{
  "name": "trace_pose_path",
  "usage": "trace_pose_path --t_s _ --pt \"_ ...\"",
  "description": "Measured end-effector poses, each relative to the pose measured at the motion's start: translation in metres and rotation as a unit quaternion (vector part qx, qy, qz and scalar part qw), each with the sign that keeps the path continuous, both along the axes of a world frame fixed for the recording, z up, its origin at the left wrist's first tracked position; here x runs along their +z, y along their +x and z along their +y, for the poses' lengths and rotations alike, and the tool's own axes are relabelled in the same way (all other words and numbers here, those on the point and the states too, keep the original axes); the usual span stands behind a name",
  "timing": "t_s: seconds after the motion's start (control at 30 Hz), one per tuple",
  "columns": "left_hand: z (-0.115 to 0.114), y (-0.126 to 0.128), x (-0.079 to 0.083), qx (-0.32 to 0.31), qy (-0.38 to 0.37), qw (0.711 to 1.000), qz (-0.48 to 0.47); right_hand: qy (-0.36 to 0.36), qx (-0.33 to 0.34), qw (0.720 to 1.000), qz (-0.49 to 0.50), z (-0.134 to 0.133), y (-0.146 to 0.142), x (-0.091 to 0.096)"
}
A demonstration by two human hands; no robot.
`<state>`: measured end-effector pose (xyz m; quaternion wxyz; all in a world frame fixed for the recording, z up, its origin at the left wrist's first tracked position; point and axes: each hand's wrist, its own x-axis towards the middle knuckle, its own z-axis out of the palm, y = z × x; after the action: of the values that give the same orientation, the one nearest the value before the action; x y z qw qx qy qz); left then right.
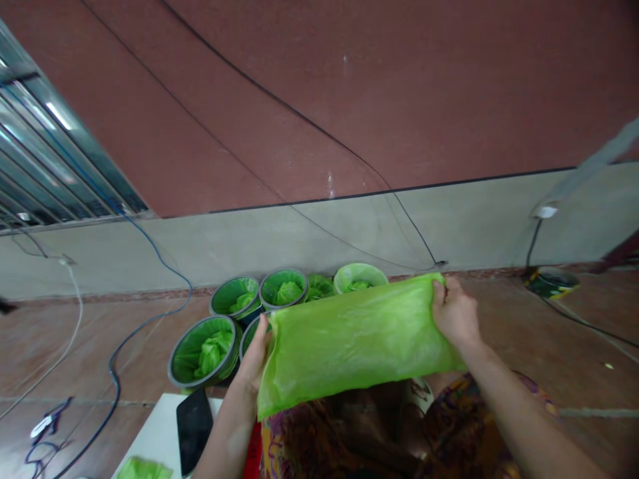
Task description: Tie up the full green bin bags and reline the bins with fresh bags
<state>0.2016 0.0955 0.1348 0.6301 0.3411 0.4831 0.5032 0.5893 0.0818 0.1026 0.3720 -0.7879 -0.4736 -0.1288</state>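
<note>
Just above the lap, both hands stretch a bag (354, 339) flat. The left hand (253, 362) pinches its left edge and the right hand (452, 313) grips its top right corner, fingers closed on the film. Behind it, green-lined bins (202, 349) cluster on the floor (499, 346) by the wall, partly hidden by the bag. A phone (194, 426) lies at a white board's (154, 432) right edge. Cables (114, 372) trail along the floor's left side.

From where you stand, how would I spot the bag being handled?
Below the red wall, round pots stand clustered on the floor. Just nearer, the left hand and right hand stretch a green bag. Unlike the pots' crumpled liners, it is flat.
</note>
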Motion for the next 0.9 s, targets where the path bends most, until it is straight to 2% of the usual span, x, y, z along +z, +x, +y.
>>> trace_pose_path --t_s 0.17,0.23,0.3,0.33,0.37,0.43,0.47,0.5,0.53,0.6,0.7,0.77,0.83,0.9 --pt "-0.018 0.004 -0.011 -0.187 -0.094 0.977 -0.032 -0.012 -0.010 1.000 0.015 0.004 0.014 0.004" --pt "-0.017 0.006 -0.017 -0.205 -0.094 0.974 -0.013 -0.004 0.020 0.998 0.059 0.006 0.017 0.006" --pt "-0.011 0.004 -0.021 -0.180 -0.079 0.980 0.023 -0.009 0.087 0.980 0.179 0.007 0.017 0.009" --pt "-0.007 0.002 -0.022 -0.163 -0.072 0.983 0.039 -0.022 0.123 0.954 0.272 0.006 0.016 0.010" --pt "-0.002 -0.001 -0.022 -0.146 -0.067 0.986 0.051 -0.043 0.157 0.913 0.375 0.003 0.015 0.011" --pt "0.006 -0.009 -0.021 -0.121 -0.062 0.989 0.064 -0.092 0.213 0.802 0.550 -0.004 0.012 0.011" --pt "0.010 -0.013 -0.020 -0.112 -0.060 0.990 0.067 -0.113 0.240 0.753 0.602 -0.009 0.012 0.011" --pt "0.012 -0.016 -0.019 -0.104 -0.056 0.990 0.070 -0.136 0.272 0.716 0.629 -0.014 0.012 0.010" --pt "0.014 -0.020 -0.019 -0.097 -0.052 0.991 0.075 -0.158 0.304 0.691 0.637 -0.019 0.012 0.009" --pt "0.016 -0.024 -0.019 -0.086 -0.046 0.992 0.084 -0.207 0.355 0.663 0.626 -0.028 0.014 0.006" --pt "0.016 -0.026 -0.022 -0.079 -0.046 0.992 0.090 -0.273 0.386 0.644 0.601 -0.035 0.016 -0.004" --pt "0.015 -0.026 -0.024 -0.084 -0.048 0.990 0.098 -0.303 0.388 0.646 0.584 -0.034 0.017 -0.015" --pt "0.015 -0.026 -0.025 -0.099 -0.039 0.988 0.111 -0.312 0.374 0.671 0.559 -0.031 0.018 -0.025" --pt "0.016 -0.028 -0.025 -0.126 -0.023 0.983 0.129 -0.290 0.346 0.711 0.539 -0.027 0.019 -0.033"
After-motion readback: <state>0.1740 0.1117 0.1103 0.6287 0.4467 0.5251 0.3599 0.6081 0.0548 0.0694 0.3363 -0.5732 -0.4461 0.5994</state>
